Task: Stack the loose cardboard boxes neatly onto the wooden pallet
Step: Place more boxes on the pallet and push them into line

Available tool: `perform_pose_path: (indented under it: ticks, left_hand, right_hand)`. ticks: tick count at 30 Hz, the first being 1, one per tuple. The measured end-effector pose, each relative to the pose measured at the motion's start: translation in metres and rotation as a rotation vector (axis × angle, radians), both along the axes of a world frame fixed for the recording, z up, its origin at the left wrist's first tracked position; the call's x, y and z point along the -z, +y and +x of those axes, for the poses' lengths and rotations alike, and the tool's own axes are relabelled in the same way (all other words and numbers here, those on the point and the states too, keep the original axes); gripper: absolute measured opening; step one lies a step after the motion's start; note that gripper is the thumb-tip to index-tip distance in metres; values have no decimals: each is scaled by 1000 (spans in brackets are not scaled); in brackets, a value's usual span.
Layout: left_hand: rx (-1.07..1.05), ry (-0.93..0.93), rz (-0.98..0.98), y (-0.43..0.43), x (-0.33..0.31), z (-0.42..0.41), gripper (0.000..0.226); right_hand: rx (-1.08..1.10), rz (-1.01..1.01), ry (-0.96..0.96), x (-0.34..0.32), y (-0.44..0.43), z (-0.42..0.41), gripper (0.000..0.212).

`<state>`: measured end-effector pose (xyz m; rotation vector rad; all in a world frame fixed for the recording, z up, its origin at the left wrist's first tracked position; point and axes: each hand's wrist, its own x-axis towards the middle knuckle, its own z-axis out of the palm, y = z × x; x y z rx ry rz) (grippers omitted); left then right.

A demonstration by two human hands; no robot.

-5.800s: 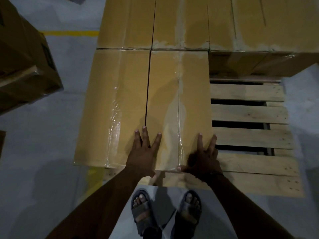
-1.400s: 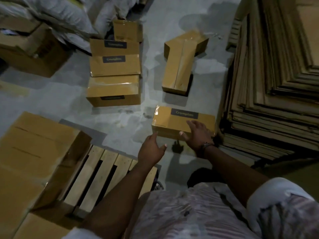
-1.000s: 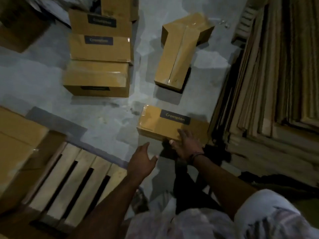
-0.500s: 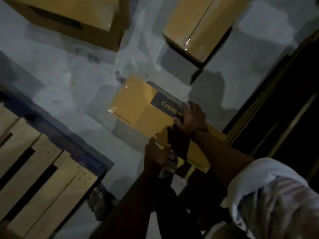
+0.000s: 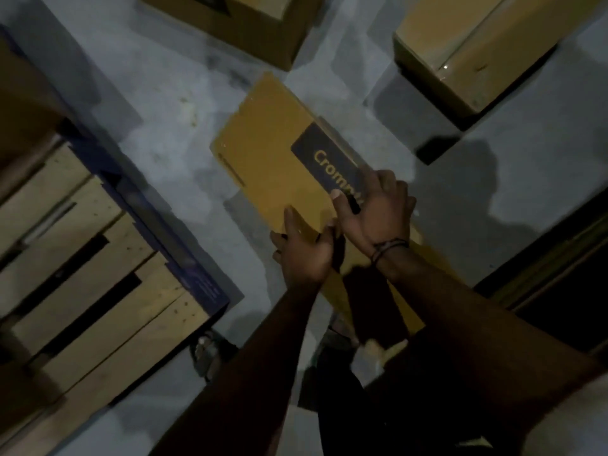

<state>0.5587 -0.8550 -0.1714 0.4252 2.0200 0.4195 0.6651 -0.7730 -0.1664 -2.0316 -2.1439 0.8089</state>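
A long yellow-brown cardboard box (image 5: pixel 273 149) with a dark label lies tilted in the middle, its near end raised off the grey floor. My right hand (image 5: pixel 378 209) grips its top face over the label. My left hand (image 5: pixel 304 248) holds its near left edge from below. The wooden pallet (image 5: pixel 92 274) with bare slats lies at the left, apart from the box. A stacked box on the pallet shows as a dark brown corner (image 5: pixel 23 103) at the far left.
Two more loose boxes lie on the floor, one at top centre (image 5: pixel 243 24) and one at top right (image 5: pixel 467 51). A dark stack of flat cardboard sheets (image 5: pixel 559 268) fills the right edge. My sandalled foot (image 5: pixel 207 353) stands beside the pallet corner.
I turned from the pallet to the loose boxes, bent down and reached the labelled box. Both hands took hold of it, and its near end has lifted off the floor.
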Motion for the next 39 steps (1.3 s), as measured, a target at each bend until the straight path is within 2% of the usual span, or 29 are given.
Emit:
perform_pose_path:
  ticks: [2, 4, 5, 6, 8, 9, 11, 12, 15, 16, 19, 20, 21, 23, 25, 29, 34, 39]
  left_hand:
    - [-24, -12, 4, 8, 3, -36, 110]
    - [-49, -79, -9, 12, 9, -67, 119]
    - [-73, -129, -26, 13, 11, -78, 111]
    - [-94, -183, -52, 13, 10, -89, 95]
    - [-152, -268, -111, 6, 14, -109, 69]
    - [-182, -283, -137, 0, 21, -119, 67]
    - [-216, -268, -177, -15, 40, -140, 80]
    - [-226, -255, -173, -23, 48, -148, 80]
    - [-213, -144, -101, -46, 72, -163, 60]
    - [-173, -104, -68, -52, 79, -164, 64]
    - [-81, -98, 23, -61, 98, -164, 104]
    - [-67, -93, 16, -65, 106, -165, 111]
    - [-60, -86, 17, -69, 118, -165, 110]
    - [-58, -77, 41, -73, 126, -165, 95]
    - [-65, -27, 73, -73, 104, -164, 80]
    - [-73, 190, 101, -83, 49, -174, 73]
    - [-107, 360, 168, -108, -43, -202, 101]
    - [-182, 415, 188, -160, -118, -261, 111]
  right_hand:
    - [-12, 13, 127, -13, 5, -32, 54]
    - [-5, -169, 294, -13, 10, -57, 43]
    - [-34, -297, 329, -7, 9, -66, 42]
    - [-109, -384, 312, 0, 4, -74, 46]
    - [-273, -412, 179, 19, -6, -81, 61]
    - [-313, -395, 109, 29, -10, -81, 65]
    - [-318, -361, 13, 48, -13, -76, 64]
    - [-306, -360, -28, 56, -13, -71, 64]
    - [-264, -344, -137, 83, -9, -55, 75]
    - [-250, -343, -138, 91, -6, -53, 80]
    - [-222, -436, -55, 112, -1, -64, 102]
    - [-222, -432, -56, 116, -1, -70, 108]
    - [-224, -407, -81, 118, -2, -76, 111]
    - [-239, -359, -138, 113, -9, -85, 112]
    - [-265, -310, -178, 100, -18, -93, 113]
    - [-288, -256, -211, 44, -34, -117, 115]
    - [-355, -115, -166, -47, -51, -171, 105]
    - [-541, 113, -131, -123, -84, -248, 95]
